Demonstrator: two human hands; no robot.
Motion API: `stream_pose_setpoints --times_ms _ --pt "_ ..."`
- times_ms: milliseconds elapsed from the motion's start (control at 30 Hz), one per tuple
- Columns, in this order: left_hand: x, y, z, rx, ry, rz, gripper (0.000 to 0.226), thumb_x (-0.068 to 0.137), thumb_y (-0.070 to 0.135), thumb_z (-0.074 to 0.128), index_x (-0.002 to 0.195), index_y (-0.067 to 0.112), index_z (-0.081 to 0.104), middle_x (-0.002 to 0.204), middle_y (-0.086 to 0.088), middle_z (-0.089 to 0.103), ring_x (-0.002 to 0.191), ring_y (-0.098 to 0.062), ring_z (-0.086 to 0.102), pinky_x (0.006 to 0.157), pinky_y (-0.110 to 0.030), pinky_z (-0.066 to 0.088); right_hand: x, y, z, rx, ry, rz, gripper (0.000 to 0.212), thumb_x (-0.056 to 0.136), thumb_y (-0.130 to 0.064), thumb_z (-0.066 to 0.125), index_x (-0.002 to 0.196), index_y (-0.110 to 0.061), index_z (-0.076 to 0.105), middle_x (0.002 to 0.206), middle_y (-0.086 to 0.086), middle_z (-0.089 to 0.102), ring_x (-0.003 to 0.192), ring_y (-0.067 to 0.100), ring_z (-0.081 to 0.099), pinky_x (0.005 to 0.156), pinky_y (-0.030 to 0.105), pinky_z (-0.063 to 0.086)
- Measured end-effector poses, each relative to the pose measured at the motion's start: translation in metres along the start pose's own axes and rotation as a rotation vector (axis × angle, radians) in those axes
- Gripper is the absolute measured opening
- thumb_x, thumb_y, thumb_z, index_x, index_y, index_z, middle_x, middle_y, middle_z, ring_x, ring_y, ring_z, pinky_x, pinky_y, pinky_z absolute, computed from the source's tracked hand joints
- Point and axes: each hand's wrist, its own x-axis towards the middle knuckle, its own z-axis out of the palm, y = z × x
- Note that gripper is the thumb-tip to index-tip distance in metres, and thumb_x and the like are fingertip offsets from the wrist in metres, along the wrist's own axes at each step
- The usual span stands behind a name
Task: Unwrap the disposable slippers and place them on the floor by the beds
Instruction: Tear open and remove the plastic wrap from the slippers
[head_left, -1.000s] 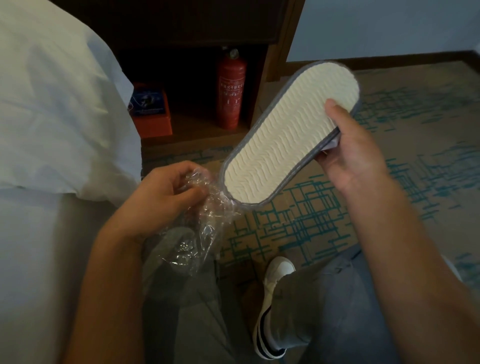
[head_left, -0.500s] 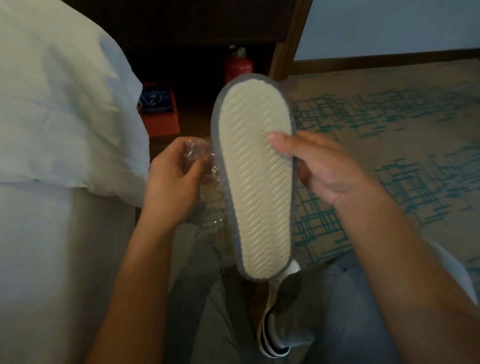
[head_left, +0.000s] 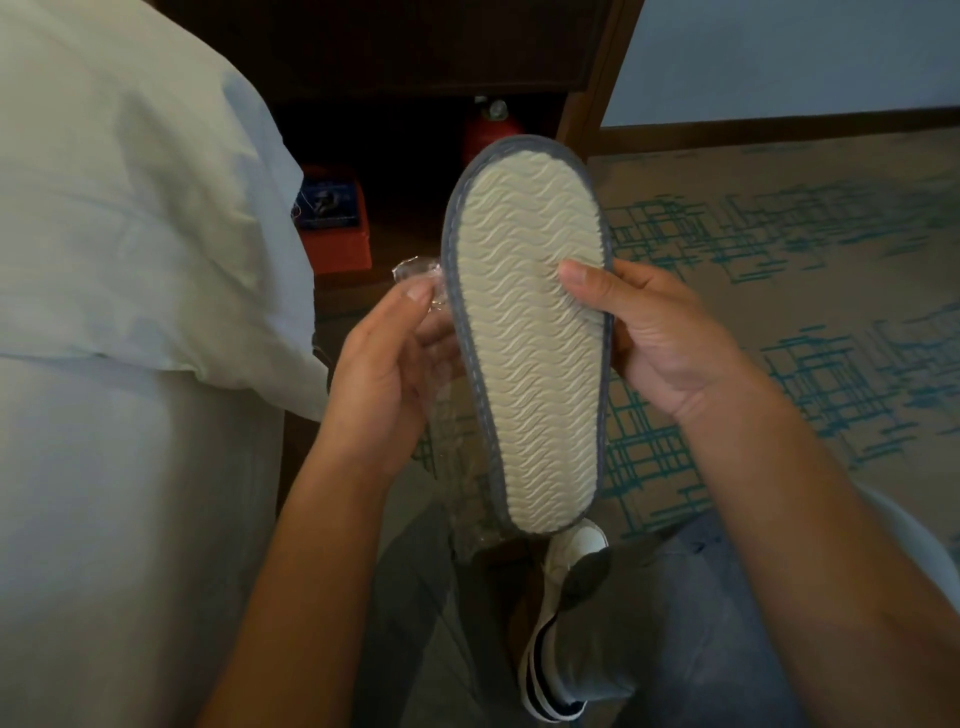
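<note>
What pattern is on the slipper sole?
Cream wavy ridges on the sole, grey edging; head view.

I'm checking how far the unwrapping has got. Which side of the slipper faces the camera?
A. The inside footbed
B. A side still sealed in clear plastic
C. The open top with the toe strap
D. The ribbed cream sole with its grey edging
D: the slipper shows its wavy-ribbed cream sole with grey edging, the right hand gripping its edge, while the left hand holds the clear plastic wrapper beside it.

Dim, soft indoor light; wide-angle distortion
</note>
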Motion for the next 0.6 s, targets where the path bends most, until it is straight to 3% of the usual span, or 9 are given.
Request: stream_pose_setpoints --times_ms 133,233,333,467,600 --pt "-0.002 0.002 0.003 0.116 -0.025 0.075 0.044 0.1 0.031 0.053 0.139 0.011 0.054 0.116 -0.007 0.071 0.105 -0.023 0.068 0.09 -0.04 0.054 0.002 -0.003 -0.002 0.101 0.032 -0.027 0.025 0.077 -0.018 0.07 0.098 -0.005 0.076 0.094 0.009 0.079 0.085 0.019 0.075 0.083 0.031 0.06" --pt "-0.004 0.002 0.006 0.307 0.068 0.228 0.046 0.1 0.023 0.058 0.143 0.015 0.047 0.117 0.005 0.072 0.103 -0.017 0.072 0.086 -0.036 0.057 0.005 -0.004 -0.004 0.143 0.096 -0.057 0.027 0.08 -0.018 0.072 0.103 -0.004 0.074 0.101 0.011 0.078 0.094 0.021 0.074 0.091 0.036 0.059" --pt "-0.003 0.001 0.003 0.47 0.1 0.359 0.039 0.098 0.017 0.061 0.135 0.009 0.052 0.111 0.001 0.072 0.098 -0.021 0.072 0.084 -0.036 0.058 0.008 -0.003 -0.009 0.054 0.231 -0.063 0.018 0.087 -0.018 0.073 0.101 -0.007 0.076 0.103 0.011 0.079 0.097 0.023 0.075 0.095 0.041 0.058" --pt "0.001 -0.002 0.0 0.623 -0.009 0.238 0.03 0.096 0.026 0.062 0.122 0.012 0.066 0.112 0.001 0.073 0.103 -0.014 0.07 0.087 -0.031 0.057 0.009 0.002 -0.005 0.005 0.264 -0.024 0.026 0.087 -0.022 0.075 0.107 -0.005 0.075 0.107 0.014 0.078 0.102 0.027 0.074 0.096 0.043 0.057" --pt "-0.003 -0.011 0.005 0.503 -0.042 0.095 0.027 0.093 0.022 0.066 0.12 0.019 0.068 0.114 0.004 0.076 0.104 -0.012 0.073 0.087 -0.029 0.06 0.009 0.011 0.005 -0.03 0.219 -0.002 0.029 0.085 -0.025 0.077 0.105 -0.004 0.076 0.106 0.015 0.077 0.102 0.029 0.074 0.097 0.045 0.056"
